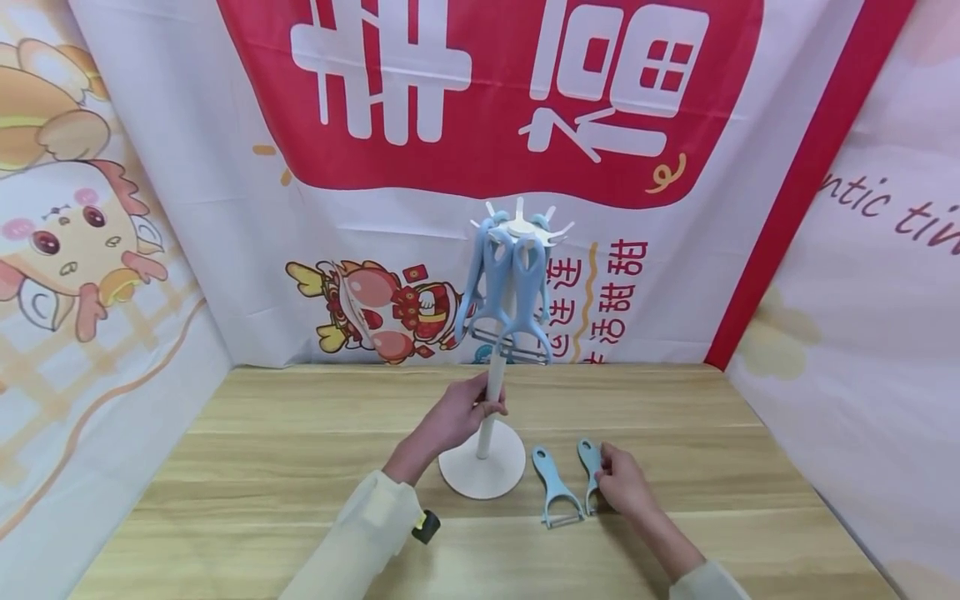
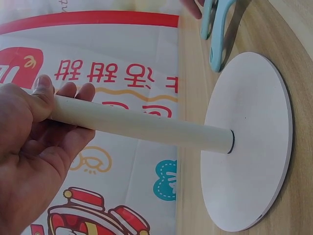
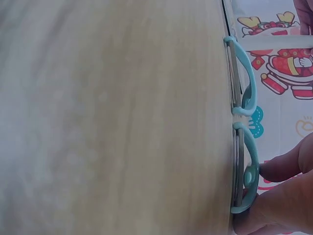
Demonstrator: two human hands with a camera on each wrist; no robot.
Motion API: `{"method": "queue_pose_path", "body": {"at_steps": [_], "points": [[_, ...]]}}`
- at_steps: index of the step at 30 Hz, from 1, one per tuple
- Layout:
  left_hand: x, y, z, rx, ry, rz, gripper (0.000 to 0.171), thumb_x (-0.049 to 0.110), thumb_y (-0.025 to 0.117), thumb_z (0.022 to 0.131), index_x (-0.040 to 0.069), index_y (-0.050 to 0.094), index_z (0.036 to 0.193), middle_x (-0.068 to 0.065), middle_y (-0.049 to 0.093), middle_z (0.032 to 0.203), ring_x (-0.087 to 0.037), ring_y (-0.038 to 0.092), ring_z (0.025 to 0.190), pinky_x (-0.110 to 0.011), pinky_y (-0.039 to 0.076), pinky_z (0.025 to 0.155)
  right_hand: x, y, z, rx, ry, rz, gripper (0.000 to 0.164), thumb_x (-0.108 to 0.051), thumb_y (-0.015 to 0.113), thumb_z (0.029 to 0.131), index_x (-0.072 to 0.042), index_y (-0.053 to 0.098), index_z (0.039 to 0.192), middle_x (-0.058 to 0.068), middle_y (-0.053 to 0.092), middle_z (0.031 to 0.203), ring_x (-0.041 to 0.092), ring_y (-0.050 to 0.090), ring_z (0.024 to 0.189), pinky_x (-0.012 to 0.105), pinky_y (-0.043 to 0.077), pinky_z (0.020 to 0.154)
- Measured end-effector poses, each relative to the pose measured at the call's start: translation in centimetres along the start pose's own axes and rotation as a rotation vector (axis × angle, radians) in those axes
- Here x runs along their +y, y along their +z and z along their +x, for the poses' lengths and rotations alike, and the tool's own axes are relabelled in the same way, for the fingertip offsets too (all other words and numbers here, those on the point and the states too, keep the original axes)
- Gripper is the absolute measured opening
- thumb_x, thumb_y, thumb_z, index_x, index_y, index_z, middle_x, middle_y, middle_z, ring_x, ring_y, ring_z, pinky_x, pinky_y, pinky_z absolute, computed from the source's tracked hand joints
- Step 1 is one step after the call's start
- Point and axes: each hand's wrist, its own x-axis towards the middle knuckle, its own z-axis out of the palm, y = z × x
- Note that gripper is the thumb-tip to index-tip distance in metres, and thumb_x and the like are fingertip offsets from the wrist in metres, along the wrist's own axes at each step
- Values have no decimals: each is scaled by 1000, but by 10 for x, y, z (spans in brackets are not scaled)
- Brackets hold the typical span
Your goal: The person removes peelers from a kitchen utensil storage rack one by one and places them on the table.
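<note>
My left hand (image 1: 459, 414) grips the white pole (image 2: 146, 128) of an upright stand with a round base (image 1: 483, 479). At the top, a white ring of hooks (image 1: 519, 227) carries several blue peelers (image 1: 497, 279), their blades hanging downward. To the right of the base, a light-blue peeler (image 1: 550, 473) lies flat on the table. Beside it is a second peeler (image 1: 588, 457), its right edge pinched between the thumb and fingers of my right hand (image 1: 624, 482). The right wrist view shows my fingertips (image 3: 271, 169) at this peeler's head, close over the wood.
The stand rests on a wood-grain table (image 1: 300, 467). Behind it hangs a printed cloth (image 1: 390, 217) with red and white lettering, and patterned cloths (image 1: 82, 250) close off both sides. A small black object (image 1: 426, 527) sits at my left sleeve.
</note>
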Motion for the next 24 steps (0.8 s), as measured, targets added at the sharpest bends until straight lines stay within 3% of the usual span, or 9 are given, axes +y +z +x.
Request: {"method": "queue_pose_path", "body": {"at_steps": [2,4,6,9,13,17,20,24], "points": [[0,1,0,-3,-7,-2,4,12,57,101,15,58,103,2,66,96,-21,67,101,-44,57,97,0,0,0,1,0,0,18,17,55,78,3,45,81,10,48,78,19,46,74,22,36,60],[0,1,-1,-4,-11,-2,4,12,57,101,16,58,103,2,65,96,-21,67,101,-44,57,97,-1,0,-1,-4,11,-8,17,17,55,80,9,54,95,14,54,84,22,51,80,25,45,66],[-1,2,-1,0,-11,2,4,13,57,101,16,58,102,2,65,95,-19,67,100,-45,57,97,-2,-2,0,-24,37,1,35,15,53,83,15,54,118,22,59,98,28,56,91,34,52,77],[-1,2,-2,6,-11,7,4,13,57,101,16,58,102,3,65,95,-17,66,99,-45,57,97,-8,-9,-1,-39,84,28,55,6,51,91,14,37,143,30,56,122,35,57,109,45,53,91],[0,3,-3,4,-17,9,3,13,57,101,15,58,103,2,65,95,-17,66,100,-45,57,97,-24,-29,2,9,50,79,48,-2,51,95,8,44,142,30,54,128,34,57,112,36,52,91],[1,2,-3,6,-23,14,4,13,57,101,16,58,102,2,65,95,-18,67,101,-46,56,98,-50,-56,7,47,-46,216,37,-4,52,100,8,53,135,24,61,126,9,61,104,16,50,88],[1,1,-3,11,-14,22,5,12,57,101,16,58,103,2,65,96,-18,67,101,-45,57,97,-74,-76,10,40,-115,313,36,-10,52,103,6,54,134,11,66,123,-5,59,99,8,49,87],[1,0,-2,16,5,26,5,11,56,101,15,59,103,2,66,96,-16,67,100,-44,57,96,-104,-95,16,18,-245,333,37,-18,54,103,2,56,135,4,67,120,0,61,106,9,50,91]]}}
